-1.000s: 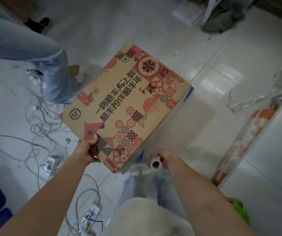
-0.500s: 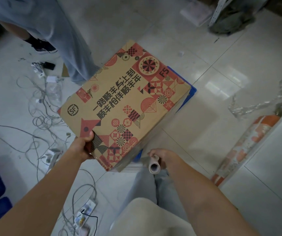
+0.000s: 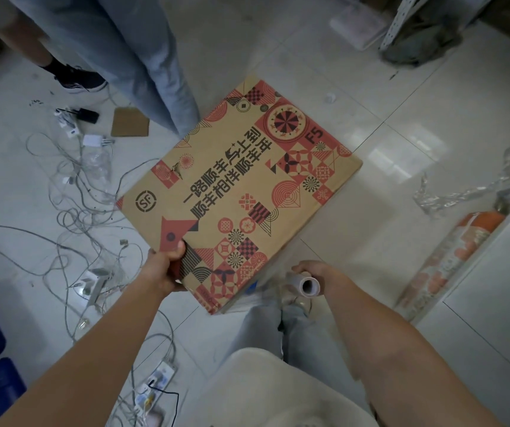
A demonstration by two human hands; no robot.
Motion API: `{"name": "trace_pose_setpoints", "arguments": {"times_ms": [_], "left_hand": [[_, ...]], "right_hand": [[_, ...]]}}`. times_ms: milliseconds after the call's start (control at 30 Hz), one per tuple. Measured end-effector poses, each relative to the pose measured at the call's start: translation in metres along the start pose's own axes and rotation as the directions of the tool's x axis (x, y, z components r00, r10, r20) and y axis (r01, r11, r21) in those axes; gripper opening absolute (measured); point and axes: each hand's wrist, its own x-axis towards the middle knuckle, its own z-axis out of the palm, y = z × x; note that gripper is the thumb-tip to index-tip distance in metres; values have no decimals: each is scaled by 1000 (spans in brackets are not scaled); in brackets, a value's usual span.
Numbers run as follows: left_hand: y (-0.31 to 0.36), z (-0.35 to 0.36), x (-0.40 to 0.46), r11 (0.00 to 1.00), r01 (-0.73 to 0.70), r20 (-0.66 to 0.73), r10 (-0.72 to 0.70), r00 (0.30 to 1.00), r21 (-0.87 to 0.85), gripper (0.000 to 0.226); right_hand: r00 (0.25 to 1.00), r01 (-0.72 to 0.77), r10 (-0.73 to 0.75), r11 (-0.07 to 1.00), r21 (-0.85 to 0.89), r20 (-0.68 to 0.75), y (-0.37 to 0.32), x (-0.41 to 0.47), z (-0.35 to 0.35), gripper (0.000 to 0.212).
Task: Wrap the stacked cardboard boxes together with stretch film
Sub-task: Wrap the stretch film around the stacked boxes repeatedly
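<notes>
The left hand (image 3: 167, 266) is gripping the near corner of the top box (image 3: 238, 192), thumb lying on its printed face. The right hand (image 3: 315, 272) is curling round a film roll (image 3: 307, 285), whose open core is facing the camera, just beside the box's near right edge. Clear film (image 3: 266, 291) is stretching from the roll toward the stack's side. The stack is standing on the tiled floor (image 3: 401, 149), the boxes below mostly hidden. Cables (image 3: 87, 204) are lying tangled to the left, another person's leg (image 3: 143, 57) is standing just beyond the box, and a crumpled film scrap (image 3: 463, 192) is lying to the right.
</notes>
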Motion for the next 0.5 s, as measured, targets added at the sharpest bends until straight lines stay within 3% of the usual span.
{"name": "trace_pose_setpoints", "arguments": {"times_ms": [100, 233, 400, 500], "left_hand": [[0, 0, 0, 1000, -1, -13, 1, 1000, 6, 54], [-1, 3, -3, 1000, -3, -7, 3, 1000, 15, 50], [-1, 3, -4, 1000, -1, 4, 1, 1000, -1, 50], [-1, 3, -3, 1000, 0, 5, 0, 1000, -6, 53]], "right_hand": [[999, 11, -11, 1000, 4, -31, -3, -10, 4, 11], [997, -17, 27, 990, -141, 66, -4, -16, 5, 15], [995, -38, 49, 991, -126, 82, -7, -8, -6, 40], [999, -46, 47, 999, -19, 24, -12, -21, -6, 22]]}}
